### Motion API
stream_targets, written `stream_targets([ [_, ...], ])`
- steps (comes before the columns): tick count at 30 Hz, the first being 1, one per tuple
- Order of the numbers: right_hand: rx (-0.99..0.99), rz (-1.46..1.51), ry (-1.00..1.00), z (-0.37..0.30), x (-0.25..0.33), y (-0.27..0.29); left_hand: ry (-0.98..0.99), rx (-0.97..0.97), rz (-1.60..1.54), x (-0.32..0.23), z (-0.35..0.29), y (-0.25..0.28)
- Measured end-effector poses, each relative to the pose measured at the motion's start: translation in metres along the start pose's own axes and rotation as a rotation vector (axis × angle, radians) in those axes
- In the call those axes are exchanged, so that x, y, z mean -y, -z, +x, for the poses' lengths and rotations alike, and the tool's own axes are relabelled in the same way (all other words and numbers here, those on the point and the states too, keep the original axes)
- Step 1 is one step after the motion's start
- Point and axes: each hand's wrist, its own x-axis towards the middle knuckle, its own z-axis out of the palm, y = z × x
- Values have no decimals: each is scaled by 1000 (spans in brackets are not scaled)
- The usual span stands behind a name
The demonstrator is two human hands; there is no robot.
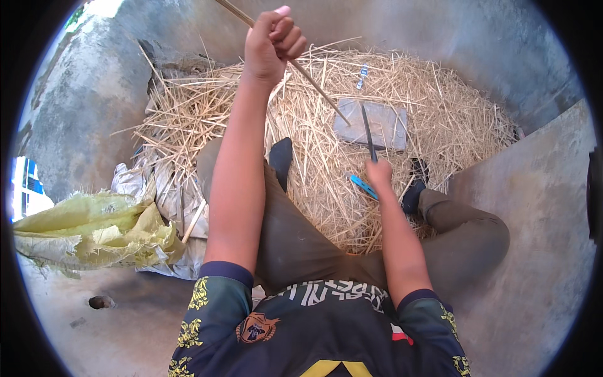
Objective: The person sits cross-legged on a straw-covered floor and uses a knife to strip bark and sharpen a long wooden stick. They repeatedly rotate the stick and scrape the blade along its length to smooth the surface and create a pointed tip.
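Observation:
My left hand, raised at the far side, is closed around a long thin bamboo stick. The stick slants down to the right, its lower tip over the grey stone block. Lower and to the right, my right hand grips a knife by its handle. The dark blade points away from me and lies over the block, just right of the stick's tip; whether it touches the stone I cannot tell. A bright blue narrow object shows beside my right hand, its kind unclear.
Straw and thin split shavings cover the floor around the block. A small blue-and-white wrapper-like item lies beyond it. Torn yellow sacking is at the left. Concrete walls enclose the spot; my bent legs flank the straw.

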Motion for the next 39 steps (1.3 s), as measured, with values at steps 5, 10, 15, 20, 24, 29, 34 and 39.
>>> stream_targets([
  [5,-125,321,355,-21,142,104,47,-58,-69,-4,0,6],
  [10,-159,849,398,-27,153,72,74,-1,-89,5,4,14],
  [15,83,27,-163,-7,-34,-55,63,76,-49,-2,9,-4],
  [20,-27,52,90,18,30,-2,7,-36,-9,-2,9,7],
  [24,-175,328,246,3,137,102,-51,-42,16,1,7,-5],
  [29,-299,822,382,-13,149,96,13,-121,-49,0,3,2],
  [34,-34,-116,87,0,-54,-49,-85,-235,-27,8,14,-21],
  [39,-10,96,126,24,36,9,-180,-363,22,14,9,-11],
])
